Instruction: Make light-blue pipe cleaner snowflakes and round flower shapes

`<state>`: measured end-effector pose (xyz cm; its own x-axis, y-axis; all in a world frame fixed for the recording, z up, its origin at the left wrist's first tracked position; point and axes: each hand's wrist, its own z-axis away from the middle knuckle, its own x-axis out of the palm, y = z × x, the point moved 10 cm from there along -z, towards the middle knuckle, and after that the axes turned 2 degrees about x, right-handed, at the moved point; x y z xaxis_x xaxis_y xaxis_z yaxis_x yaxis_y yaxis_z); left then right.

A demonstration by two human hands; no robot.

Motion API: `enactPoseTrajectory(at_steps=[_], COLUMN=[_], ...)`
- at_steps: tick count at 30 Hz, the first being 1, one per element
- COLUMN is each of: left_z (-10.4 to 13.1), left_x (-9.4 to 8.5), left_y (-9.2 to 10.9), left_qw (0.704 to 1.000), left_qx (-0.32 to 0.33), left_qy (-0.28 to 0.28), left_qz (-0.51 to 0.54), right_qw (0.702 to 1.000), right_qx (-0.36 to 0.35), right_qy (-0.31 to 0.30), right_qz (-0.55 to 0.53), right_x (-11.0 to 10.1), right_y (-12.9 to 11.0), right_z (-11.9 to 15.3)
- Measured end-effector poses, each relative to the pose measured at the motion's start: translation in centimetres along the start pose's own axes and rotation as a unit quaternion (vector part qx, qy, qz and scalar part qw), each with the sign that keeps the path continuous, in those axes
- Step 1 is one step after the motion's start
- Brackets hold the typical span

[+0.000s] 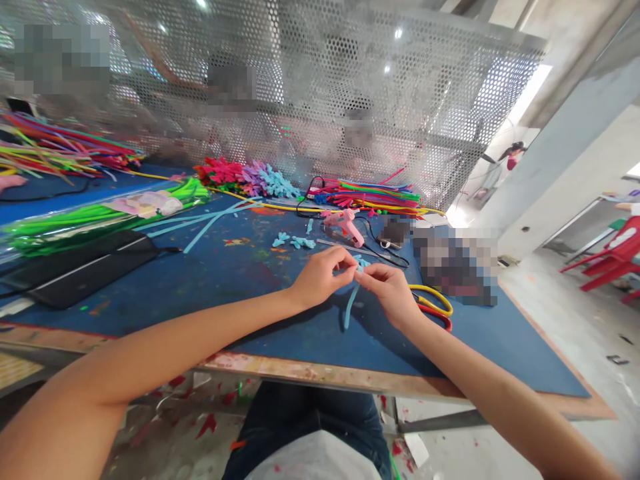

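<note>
"Light-blue fuzzy strip (347, 313), seen in the head view; where is it held?"

"At the fingertips, just above a dark-blue table (300, 343); the left hand (320, 275) pinches, thumb against forefinger; the right hand (394, 293) does the same from its side; a small looped cluster (362, 262) pokes up where they meet, and one end hangs down, slightly curved."

"What might go wrong?"

"The grip looks narrow, so the strip could slip or twist out if one hand pulls harder; too tight a squeeze might flatten the fuzz or bend the loops; I cannot tell which fingertip presses which part."

"And around the hands?"

"A pink plastic glue gun (350, 230) lies just beyond, its thin black cord (371, 233) curving near the right hand; a sleeveless wrist could snag it and drag the gun; whether it is hot, I cannot tell; scissors (434, 291) with smooth yellow and red handles lie by the right wrist, easily nudged."

"Other shapes?"

"Knobbly blue pieces (303, 243) near the gun; behind, a grey metal panel (300, 133), punched with round holes."
</note>
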<state>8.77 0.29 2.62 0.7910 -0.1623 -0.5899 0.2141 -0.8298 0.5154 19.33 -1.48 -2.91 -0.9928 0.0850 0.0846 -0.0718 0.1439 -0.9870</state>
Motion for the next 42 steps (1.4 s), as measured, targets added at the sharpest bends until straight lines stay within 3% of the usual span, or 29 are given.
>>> enactPoseTrajectory(at_steps=[2, 6, 9, 13, 18, 22, 30, 38, 42], left_z=[0.2, 0.5, 1.0, 1.5, 1.5, 1.3, 0.7, 1.0, 1.0], left_x=[0.6, 2.0, 3.1, 5.0, 4.7, 3.9, 2.7, 4.0, 3.6], left_y=[-1.1, -2.8, -3.6, -3.1, -2.3, -2.0, -2.6, -2.9, -2.4], left_qw=[0.992, 0.945, 0.906, 0.870, 0.912, 0.950, 0.961, 0.929, 0.931], left_qx=[-0.069, -0.169, -0.214, -0.234, -0.192, -0.153, -0.155, -0.197, -0.194], left_qy=[-0.007, 0.007, 0.015, -0.053, -0.083, -0.071, -0.044, -0.073, -0.061], left_qz=[0.109, 0.280, 0.365, 0.430, 0.352, 0.263, 0.225, 0.305, 0.302], right_qw=[1.000, 0.996, 0.993, 0.990, 0.998, 0.996, 0.975, 0.901, 0.887], right_qx=[0.012, 0.045, 0.047, 0.043, 0.004, -0.031, -0.052, -0.238, -0.265], right_qy=[0.000, 0.007, 0.050, 0.096, 0.065, 0.015, -0.105, -0.024, -0.003], right_qz=[-0.018, -0.072, -0.092, -0.095, -0.024, 0.083, 0.188, 0.362, 0.378], right_x=[0.1, 0.0, -0.9, -2.1, -1.7, -1.1, -0.2, 0.3, 0.6], right_y=[0.3, 1.0, 1.0, 1.0, 0.3, -0.7, -2.0, -5.6, -6.2], right_z=[0.0, -0.1, -0.2, -0.2, -0.3, -0.8, -1.3, 0.8, 1.6])
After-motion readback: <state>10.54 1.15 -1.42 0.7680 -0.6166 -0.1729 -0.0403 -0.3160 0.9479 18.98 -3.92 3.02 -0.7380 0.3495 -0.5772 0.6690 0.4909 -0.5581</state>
